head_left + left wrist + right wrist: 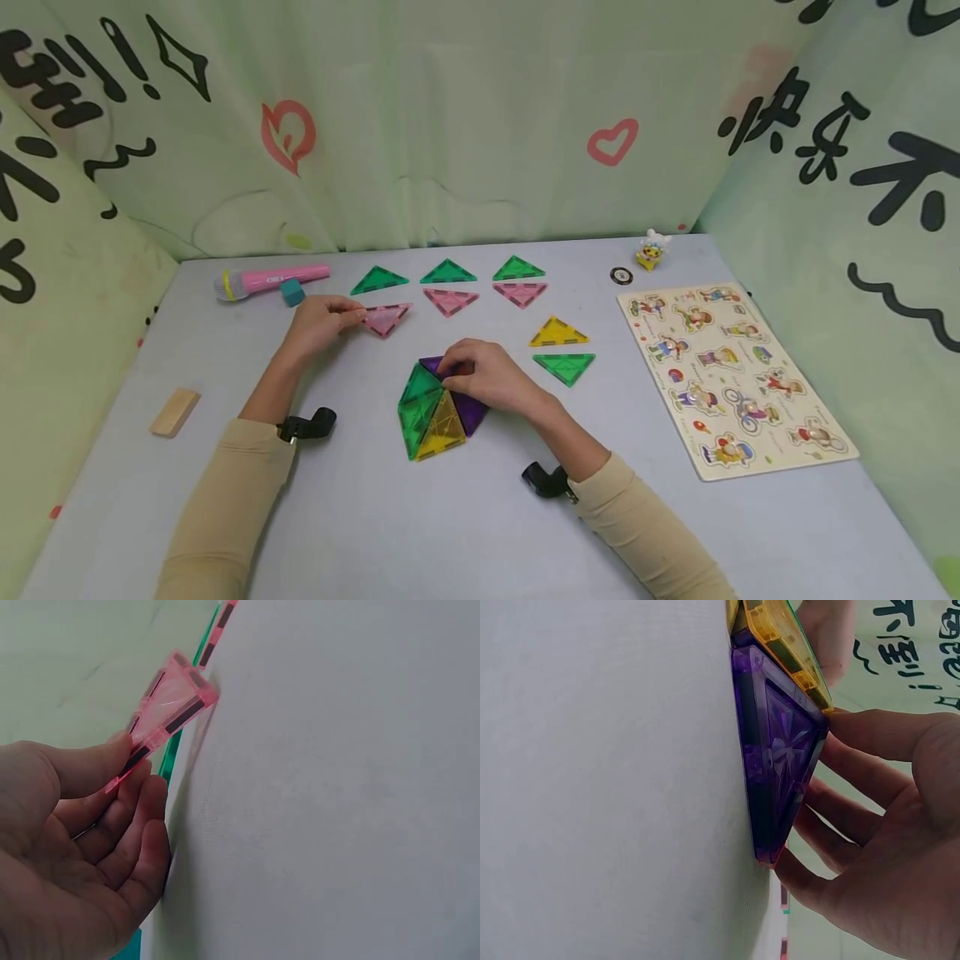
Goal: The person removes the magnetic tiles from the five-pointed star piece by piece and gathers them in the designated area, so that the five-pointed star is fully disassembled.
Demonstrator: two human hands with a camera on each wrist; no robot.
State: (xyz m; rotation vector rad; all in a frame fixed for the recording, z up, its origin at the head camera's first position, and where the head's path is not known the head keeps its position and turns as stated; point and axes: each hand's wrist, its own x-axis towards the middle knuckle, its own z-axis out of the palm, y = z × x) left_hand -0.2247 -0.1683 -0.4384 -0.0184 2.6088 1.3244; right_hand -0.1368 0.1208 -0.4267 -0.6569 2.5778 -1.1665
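Observation:
In the head view my left hand (321,323) is at the left end of the tile rows. Its thumb and fingers pinch a pink triangular magnetic tile (169,705) by one corner, which is tilted up in the left wrist view. My right hand (491,377) is over a partial ring of triangular tiles at the middle of the table. There, two green tiles (417,408), a yellow tile (443,427) and purple tiles (470,412) lie side by side. The right thumb and fingers grip a purple tile (784,746) at its edges; the hand partly hides the purple tiles.
Green tiles (448,272) and pink tiles (450,301) lie in rows behind. A yellow tile (558,332) and a green tile (566,367) are at right. Around them are a puzzle board (720,342), toy microphone (277,278), teal cube (292,292), wooden block (175,412), black ring (621,276) and figurine (652,250).

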